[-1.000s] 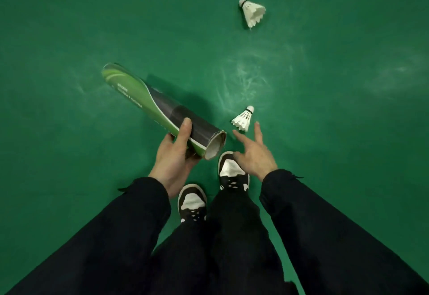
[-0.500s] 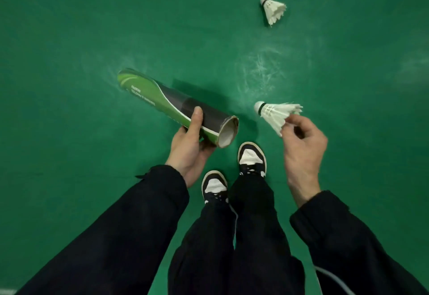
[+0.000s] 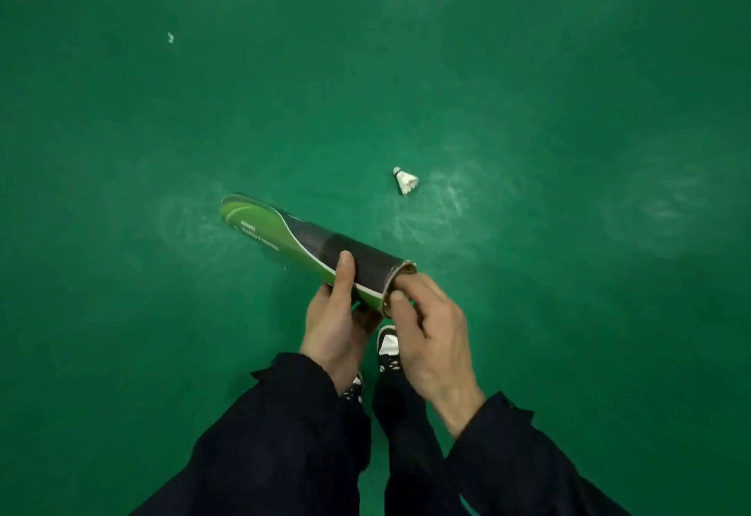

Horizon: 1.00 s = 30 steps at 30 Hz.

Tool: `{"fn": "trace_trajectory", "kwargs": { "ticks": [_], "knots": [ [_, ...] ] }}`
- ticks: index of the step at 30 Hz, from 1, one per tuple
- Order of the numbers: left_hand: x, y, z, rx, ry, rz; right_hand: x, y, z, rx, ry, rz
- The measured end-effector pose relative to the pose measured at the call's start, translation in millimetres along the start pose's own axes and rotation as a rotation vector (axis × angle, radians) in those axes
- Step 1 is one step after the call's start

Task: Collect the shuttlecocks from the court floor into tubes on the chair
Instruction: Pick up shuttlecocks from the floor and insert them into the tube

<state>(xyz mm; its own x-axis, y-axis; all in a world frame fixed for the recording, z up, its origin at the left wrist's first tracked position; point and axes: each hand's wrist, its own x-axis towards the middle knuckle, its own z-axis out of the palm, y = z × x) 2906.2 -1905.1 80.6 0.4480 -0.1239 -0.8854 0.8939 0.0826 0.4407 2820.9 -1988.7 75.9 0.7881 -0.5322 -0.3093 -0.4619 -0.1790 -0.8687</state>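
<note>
Green floor (image 3: 569,68) — tube (image 3: 309,243) mouth hidden

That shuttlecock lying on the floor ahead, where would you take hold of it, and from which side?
Probably by the feather skirt, from above. The shuttlecock lies on its side on the court floor, cork pointing away to the upper left, so the wide feathered end faces the person. Pinched there, the cork is free to go first into the tube.

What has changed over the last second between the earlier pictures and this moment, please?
The right hand picked the nearer shuttlecock off the floor and carried it to the open mouth of the tube, where its fingers now curl; the shuttlecock itself is hidden. The left hand grips the tube as before, and the farther shuttlecock still lies on the floor.
</note>
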Motion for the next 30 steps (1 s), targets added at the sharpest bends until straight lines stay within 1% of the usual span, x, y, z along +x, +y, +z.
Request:
{"fn": "trace_trajectory", "kwargs": {
  "ticks": [1, 2, 6, 7, 9, 11, 12, 13, 14, 17, 19, 21, 22, 24, 25, 27, 28, 30],
  "knots": [
    [-2.8, 9.9, 6.0, -0.002, -0.003, 0.016, 3.7, -12.1, -4.8, 0.006, -0.057, -0.014],
    [-4.3, 20.0, 11.8, 0.000, -0.003, 0.030, 9.3, -24.1, -8.0, 0.014, -0.112, 0.015],
    [2.9, 53.2, 31.2, 0.067, -0.044, 0.058, 54.9, -50.0, -4.4, -0.021, -0.350, 0.289],
    [7.8, 59.8, 34.8, 0.071, -0.050, 0.053, 66.1, -52.3, -1.4, 0.044, -0.369, 0.324],
    [28.0, 74.0, 41.0, 0.066, -0.065, 0.050, 88.1, -56.5, 5.6, 0.192, -0.286, 0.363],
    [53.5, 88.1, 44.6, 0.022, -0.067, 0.056, 105.3, -52.9, 13.0, 0.211, -0.147, 0.317],
    [69.0, 94.0, 46.1, 0.001, -0.059, 0.068, 114.3, -49.8, 16.9, 0.164, -0.113, 0.285],
    [83.3, 98.0, 49.1, 0.005, -0.051, 0.073, 125.5, -45.1, 21.6, 0.132, -0.117, 0.290],
    [95.6, 99.6, 52.3, 0.037, -0.048, 0.071, 139.6, -38.4, 26.6, 0.115, -0.157, 0.331],
    [130.1, 95.2, 59.8, 0.123, -0.061, 0.040, 179.0, -22.7, 34.0, 0.263, -0.343, 0.450],
    [162.3, 93.4, 62.1, 0.126, -0.048, 0.024, 201.9, -6.3, 34.0, 0.328, -0.363, 0.428],
    [205.8, 90.4, 64.2, 0.070, -0.032, 0.012, 221.4, 20.5, 32.7, 0.361, -0.268, 0.386],
    [230.7, 88.6, 63.3, 0.037, -0.018, 0.020, 232.6, 40.0, 33.3, 0.364, -0.189, 0.364],
    [285.3, 82.3, 60.0, 0.002, 0.025, 0.042, 266.9, 92.4, 38.1, 0.336, -0.059, 0.404],
    [312.8, 78.3, 57.5, -0.005, 0.026, 0.051, 287.9, 123.9, 43.5, 0.295, -0.025, 0.460],
    [359.7, 73.4, 54.0, 0.007, 0.005, 0.060, 330.0, 185.8, 58.4, 0.194, -0.037, 0.606],
    [381.0, 71.2, 51.9, 0.026, -0.009, 0.063, 349.1, 217.1, 68.4, 0.211, -0.040, 0.705],
    [419.9, 67.8, 48.8, 0.060, -0.012, 0.076, 384.5, 270.7, 91.6, 0.325, -0.021, 0.893]
  ]
}}
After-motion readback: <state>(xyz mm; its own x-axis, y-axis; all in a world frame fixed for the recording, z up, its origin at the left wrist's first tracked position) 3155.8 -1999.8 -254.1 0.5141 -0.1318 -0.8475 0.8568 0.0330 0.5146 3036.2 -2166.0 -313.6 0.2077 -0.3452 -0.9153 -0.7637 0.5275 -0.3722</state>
